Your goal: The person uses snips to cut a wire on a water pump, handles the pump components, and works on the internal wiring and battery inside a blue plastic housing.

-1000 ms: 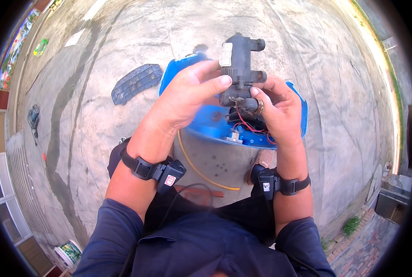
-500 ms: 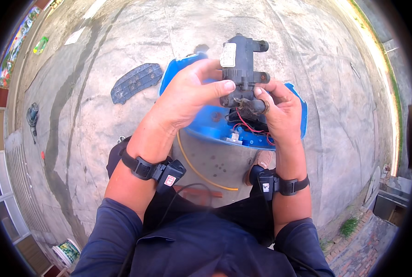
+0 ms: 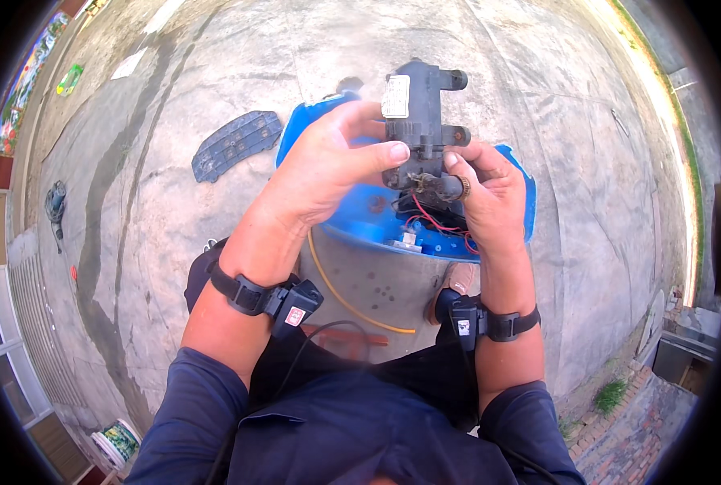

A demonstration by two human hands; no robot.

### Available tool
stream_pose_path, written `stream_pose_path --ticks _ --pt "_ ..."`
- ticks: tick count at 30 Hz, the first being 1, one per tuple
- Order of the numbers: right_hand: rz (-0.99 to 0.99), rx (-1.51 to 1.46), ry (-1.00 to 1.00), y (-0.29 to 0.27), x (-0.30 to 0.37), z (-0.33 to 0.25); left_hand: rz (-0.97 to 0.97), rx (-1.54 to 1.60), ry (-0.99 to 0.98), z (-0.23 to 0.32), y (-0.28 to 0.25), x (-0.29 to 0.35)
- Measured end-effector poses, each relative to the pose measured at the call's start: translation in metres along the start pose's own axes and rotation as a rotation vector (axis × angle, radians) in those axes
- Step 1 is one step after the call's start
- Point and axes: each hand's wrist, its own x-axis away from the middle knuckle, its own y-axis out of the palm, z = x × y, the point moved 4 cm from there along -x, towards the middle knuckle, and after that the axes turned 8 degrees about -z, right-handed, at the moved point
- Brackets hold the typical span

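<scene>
A black electric pump [image 3: 425,101] with a white label and stubby hose ports is held up in front of me. My left hand [image 3: 328,158] grips its left side, thumb along the lower body and the other fingers mostly hidden behind. On the right, my right hand [image 3: 494,190] pinches the pump near a lower port, which has a ribbed ring [image 3: 465,188] at its end. Under the pump lies an open blue plastic housing [image 3: 352,230], its inside partly covered by my hands. Red wires [image 3: 431,213] and dark parts show inside it.
A dark ribbed plastic panel [image 3: 235,147] lies on the ground sheet left of the housing. A yellow hose [image 3: 336,293] curves near my legs, close to a reddish bar [image 3: 352,336]. Further left is a dark tool-like object [image 3: 56,206]. My shoe [image 3: 460,279] is beside the housing.
Both hands keep their hold on the pump. The whole view has shifted very slightly; otherwise nothing visibly differs.
</scene>
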Motion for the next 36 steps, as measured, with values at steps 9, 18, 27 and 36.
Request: stream_pose_path --ticks 9,18,27,36 --pt "0.002 -0.030 0.001 0.001 0.000 -0.002 -0.018 0.043 -0.015 -0.008 -0.006 -0.003" --pt "-0.013 0.063 -0.053 0.001 -0.001 -0.007 -0.003 0.047 -0.011 -0.011 -0.008 -0.003" --pt "0.025 0.029 -0.079 0.003 0.000 -0.002 -0.007 0.047 -0.008 -0.008 -0.006 -0.003" --pt "0.038 -0.013 -0.088 0.005 0.001 -0.011 -0.041 0.156 -0.026 -0.011 -0.007 -0.004"
